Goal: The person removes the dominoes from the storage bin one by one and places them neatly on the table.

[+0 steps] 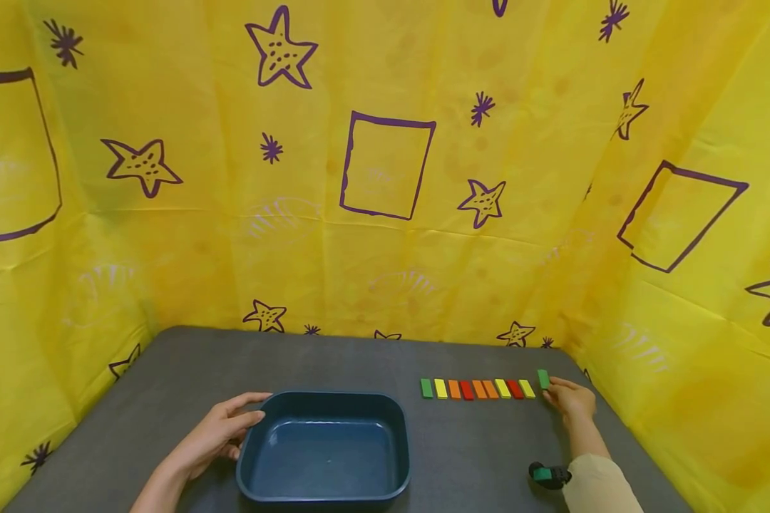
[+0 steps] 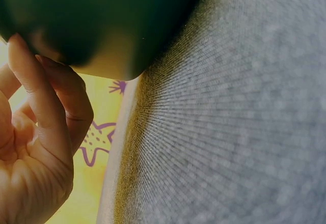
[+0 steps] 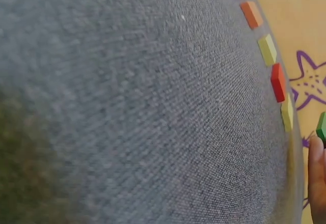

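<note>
A dark blue plastic basin (image 1: 324, 491) stands on the grey table. My left hand (image 1: 221, 431) grips its left rim, with the thumb over the edge; in the left wrist view, curled fingers (image 2: 51, 99) touch the basin's side (image 2: 107, 51). Far to the right, my right hand (image 1: 572, 399) pinches a small green block (image 1: 542, 379) between thumb and fingertips, at the right end of a row of blocks. In the right wrist view only part of that hand (image 3: 317, 178) and the green block (image 3: 322, 127) show, at the right edge.
The row of flat blocks runs right of the basin: a green block (image 1: 426, 388), then yellow, orange and red ones, ending in a yellow block (image 1: 527, 388). Yellow patterned cloth (image 1: 385, 285) rises behind the grey table (image 1: 334, 363) and along both sides. A black wrist camera (image 1: 550, 475) sits by the right sleeve.
</note>
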